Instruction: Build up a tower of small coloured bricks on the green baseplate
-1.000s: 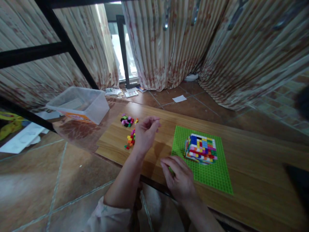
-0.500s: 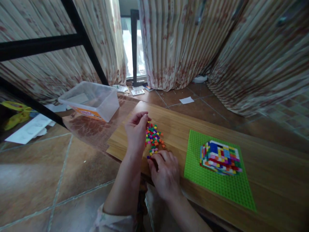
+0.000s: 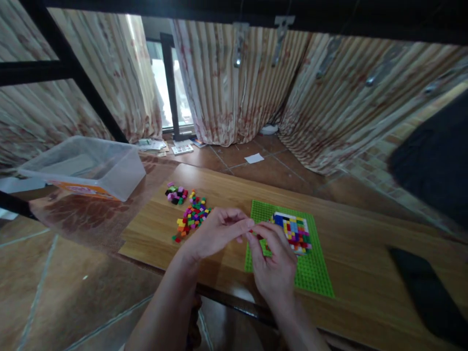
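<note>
My left hand (image 3: 216, 233) and my right hand (image 3: 273, 261) meet fingertip to fingertip over the left edge of a green studded baseplate (image 3: 314, 278). Both are pinched; a small red piece (image 3: 252, 230) shows between their fingertips. Just right of the fingers a block of many-coloured small bricks (image 3: 294, 230) stands on the baseplate. A loose pile of small coloured bricks (image 3: 192, 217) lies on the wooden board (image 3: 153, 229) left of my left hand. A smaller dark and pink cluster (image 3: 176, 193) lies behind it.
A clear plastic tub (image 3: 86, 165) stands at the left beyond the board. A flat black object (image 3: 424, 292) lies on the board at the right. Striped curtains hang behind, with papers on the tiled floor. A black frame bar crosses at top and left.
Both hands have moved right from the loose brick pile to the baseplate's left edge and now pinch together. The view has shifted too.
</note>
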### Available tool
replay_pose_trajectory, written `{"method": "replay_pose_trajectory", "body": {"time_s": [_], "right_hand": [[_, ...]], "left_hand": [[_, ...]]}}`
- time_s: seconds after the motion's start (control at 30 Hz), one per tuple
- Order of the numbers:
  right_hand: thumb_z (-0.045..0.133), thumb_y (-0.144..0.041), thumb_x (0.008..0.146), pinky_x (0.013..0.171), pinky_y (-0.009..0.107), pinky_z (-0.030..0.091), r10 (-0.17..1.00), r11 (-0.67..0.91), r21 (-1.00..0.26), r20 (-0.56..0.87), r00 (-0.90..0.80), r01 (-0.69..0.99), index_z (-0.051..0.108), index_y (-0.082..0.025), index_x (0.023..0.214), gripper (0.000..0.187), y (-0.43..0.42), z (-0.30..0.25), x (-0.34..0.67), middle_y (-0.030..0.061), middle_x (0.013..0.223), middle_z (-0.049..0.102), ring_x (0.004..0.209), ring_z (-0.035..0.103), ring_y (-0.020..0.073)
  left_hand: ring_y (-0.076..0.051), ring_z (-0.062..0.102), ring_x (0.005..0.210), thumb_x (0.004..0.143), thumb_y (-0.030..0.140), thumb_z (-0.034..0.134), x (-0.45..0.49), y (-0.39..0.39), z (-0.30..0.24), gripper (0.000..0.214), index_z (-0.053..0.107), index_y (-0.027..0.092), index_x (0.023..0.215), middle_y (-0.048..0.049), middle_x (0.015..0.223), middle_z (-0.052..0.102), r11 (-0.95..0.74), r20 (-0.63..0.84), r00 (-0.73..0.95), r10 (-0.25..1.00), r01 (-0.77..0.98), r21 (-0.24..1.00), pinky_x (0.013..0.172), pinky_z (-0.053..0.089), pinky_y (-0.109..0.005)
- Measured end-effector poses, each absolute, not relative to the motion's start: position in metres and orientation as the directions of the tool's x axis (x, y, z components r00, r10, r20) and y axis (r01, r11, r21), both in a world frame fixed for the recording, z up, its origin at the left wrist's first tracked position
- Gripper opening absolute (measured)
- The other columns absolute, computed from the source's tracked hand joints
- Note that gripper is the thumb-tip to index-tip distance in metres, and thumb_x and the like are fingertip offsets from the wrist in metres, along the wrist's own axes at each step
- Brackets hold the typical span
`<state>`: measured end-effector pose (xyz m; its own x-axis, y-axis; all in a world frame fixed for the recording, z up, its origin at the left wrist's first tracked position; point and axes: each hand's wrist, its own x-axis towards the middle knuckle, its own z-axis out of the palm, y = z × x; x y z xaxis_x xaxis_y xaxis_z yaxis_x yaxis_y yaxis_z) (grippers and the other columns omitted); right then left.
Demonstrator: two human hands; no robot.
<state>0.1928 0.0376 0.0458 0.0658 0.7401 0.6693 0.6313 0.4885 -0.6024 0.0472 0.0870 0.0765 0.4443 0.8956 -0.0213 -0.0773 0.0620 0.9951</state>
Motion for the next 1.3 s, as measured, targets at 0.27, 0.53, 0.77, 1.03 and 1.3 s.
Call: {"method": "replay_pose_trajectory", "body": {"time_s": [0.27, 0.53, 0.77, 1.03, 1.3], "right_hand": [[0.055, -0.018, 0.092, 0.081, 0.032, 0.053, 0.753, 0.478, -0.574, 0.657, 0.026, 0.665, 0.065, -0.023, 0.094, 0.012, 0.030, 0.046, 0.215, 0.0041, 0.094, 0.067, 0.090, 0.065, 0.0169], [0.064, -0.019, 0.085, 0.076, 0.030, 0.055, 0.782, 0.446, -0.764, 0.586, 0.212, 0.466, 0.068, -0.023, 0.090, 0.007, 0.026, 0.051, 0.230, 0.0022, 0.089, 0.070, 0.083, 0.066, 0.0155], [0.068, -0.024, 0.082, 0.068, 0.029, 0.058, 0.815, 0.354, -0.892, 0.442, 0.375, 0.281, 0.070, -0.022, 0.096, 0.014, 0.022, 0.041, 0.236, 0.0029, 0.089, 0.072, 0.076, 0.068, 0.0149], [0.064, -0.033, 0.086, 0.075, 0.033, 0.058, 0.768, 0.286, -0.860, 0.470, 0.435, 0.423, 0.072, -0.022, 0.098, 0.018, 0.023, 0.041, 0.261, 0.0045, 0.088, 0.075, 0.076, 0.071, 0.0168], [0.060, -0.035, 0.089, 0.071, 0.031, 0.056, 0.772, 0.230, -0.776, 0.513, 0.375, 0.587, 0.070, -0.021, 0.096, 0.019, 0.023, 0.042, 0.296, 0.0046, 0.090, 0.074, 0.079, 0.070, 0.0175]], "left_hand": [[-0.007, 0.046, 0.046, 0.078, 0.051, 0.066, 0.066, 0.088, 0.075, 0.041, 0.059, 0.015, 0.059, 0.0032, 0.050, 0.053, 0.093, -0.088, 0.532, 0.842, 0.018, 0.996, 0.046, 0.035, -0.019], [-0.005, 0.047, 0.047, 0.077, 0.047, 0.069, 0.074, 0.090, 0.075, 0.035, 0.063, 0.015, 0.066, 0.0019, 0.058, 0.058, 0.208, -0.119, 0.429, 0.896, -0.168, 0.964, 0.046, 0.033, -0.018], [-0.007, 0.052, 0.051, 0.071, 0.043, 0.075, 0.080, 0.093, 0.068, 0.030, 0.066, 0.014, 0.072, 0.0009, 0.063, 0.063, 0.213, -0.147, 0.362, 0.920, -0.148, 0.966, 0.049, 0.037, -0.019], [-0.008, 0.051, 0.052, 0.072, 0.039, 0.071, 0.083, 0.097, 0.063, 0.026, 0.065, 0.014, 0.068, 0.0003, 0.059, 0.062, 0.171, -0.152, 0.195, 0.969, -0.084, 0.982, 0.050, 0.036, -0.020], [-0.008, 0.049, 0.051, 0.070, 0.038, 0.070, 0.084, 0.097, 0.062, 0.025, 0.065, 0.015, 0.066, 0.0010, 0.057, 0.060, 0.169, -0.154, 0.156, 0.976, -0.092, 0.981, 0.050, 0.034, -0.020]]}}
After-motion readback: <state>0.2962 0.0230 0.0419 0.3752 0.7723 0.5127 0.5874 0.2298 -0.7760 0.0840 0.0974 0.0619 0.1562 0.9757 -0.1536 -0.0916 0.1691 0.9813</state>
